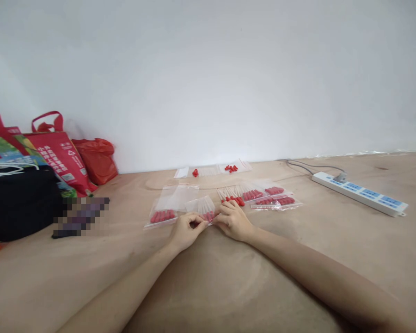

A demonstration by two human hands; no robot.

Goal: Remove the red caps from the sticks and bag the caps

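My left hand [188, 230] and my right hand [234, 222] meet at the near edge of a clear zip bag [201, 203], each pinching it between thumb and fingers. Inside the bag lie several white sticks with red tips. Just beyond my right hand are loose red-tipped sticks [233, 200], fanned out on the wooden surface. Left of my left hand rests another clear bag [162, 216] with red pieces in it. To the right, filled bags [275, 201] of red-tipped pieces overlap one another.
Against the white wall lie small red pieces [231, 168] on clear bags [210, 171]. A white power strip [360, 193] with a plugged-in grey cord sits at right. At left stand red shopping bags [64, 159], a black bag [24, 203] and a blurred-out dark object [83, 217].
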